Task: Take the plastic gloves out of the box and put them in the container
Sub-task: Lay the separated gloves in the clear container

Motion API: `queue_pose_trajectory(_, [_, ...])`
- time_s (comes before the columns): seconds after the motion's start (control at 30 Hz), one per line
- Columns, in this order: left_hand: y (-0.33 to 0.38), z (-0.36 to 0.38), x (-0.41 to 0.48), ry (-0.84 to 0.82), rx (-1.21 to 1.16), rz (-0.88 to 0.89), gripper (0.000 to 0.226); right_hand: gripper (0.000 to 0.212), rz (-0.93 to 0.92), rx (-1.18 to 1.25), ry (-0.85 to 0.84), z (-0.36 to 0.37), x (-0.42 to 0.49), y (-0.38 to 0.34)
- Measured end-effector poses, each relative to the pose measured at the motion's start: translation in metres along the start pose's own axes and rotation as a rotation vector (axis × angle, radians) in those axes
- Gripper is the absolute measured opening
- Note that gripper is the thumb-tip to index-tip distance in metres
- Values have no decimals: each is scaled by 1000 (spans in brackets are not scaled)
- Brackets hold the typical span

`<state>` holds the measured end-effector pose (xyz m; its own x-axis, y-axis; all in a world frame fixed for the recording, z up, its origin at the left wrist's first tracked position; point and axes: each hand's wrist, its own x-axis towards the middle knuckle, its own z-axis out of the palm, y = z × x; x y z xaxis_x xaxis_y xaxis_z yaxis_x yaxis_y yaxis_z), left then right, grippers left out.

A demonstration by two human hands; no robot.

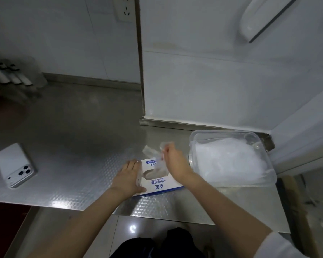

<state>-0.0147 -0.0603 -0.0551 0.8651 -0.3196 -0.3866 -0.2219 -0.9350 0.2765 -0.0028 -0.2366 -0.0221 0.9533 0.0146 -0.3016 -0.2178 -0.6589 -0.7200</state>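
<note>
1. Box [162,184] of plastic gloves lies flat on the steel counter [78,146], in the lower centre of the frame. The clear container [222,132] stands just beside it on the right.
2. The left hand [129,176] presses on the left end of the box with straight fingers and grips nothing.
3. The right hand [174,162] pinches one thin glove [152,153] above the box opening. The lower part of the glove seems to reach down to the slot.
4. To do this step well, I think the left hand should hold the box down while the right hand pulls upward steadily, so that only one glove comes out.
5. The glove is transparent, crumpled and surely very light, so it may cling or flutter.
6. The container already holds a white heap of gloves [229,159].
</note>
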Motion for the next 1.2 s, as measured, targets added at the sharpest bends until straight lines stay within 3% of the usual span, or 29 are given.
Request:
queue_pose_trajectory(0.27, [9,-11,-2,-88,-38,-31,86,22,-226,19,385,-71,-10,-6])
queue_pose_trajectory(0.37, [32,-23,-1,-38,-386,12,57,21,-223,-18,384,-81,-14,1])
queue_pose_trajectory(0.43, [57,-37,-4,-55,-649,38,54,19,-211,-5,384,-83,-19,4])
queue_pose_trajectory(0.57, [97,-48,-1,-22,-903,98,56,7,-210,103,346,-80,-27,3])
queue_pose_trajectory(0.63, [107,-48,6,71,-990,72,35,6,-219,172,328,-81,-31,2])
queue_pose_trajectory(0.7, [111,-47,11,148,-1013,63,9,7,-234,227,337,-86,-34,3])
queue_pose_trajectory(0.8, [114,-48,12,133,-987,81,13,10,-208,314,324,-96,-36,9])
queue_pose_trajectory(0.9, [118,-50,12,162,-981,85,17,20,-138,277,117,-101,-35,17])
queue_pose_trajectory(0.97, [120,-53,13,185,-985,85,16,12,-123,257,31,-102,-36,22])
queue_pose_trajectory(1.2, [114,-75,21,293,-860,68,11,6,26,312,221,-124,-36,38])
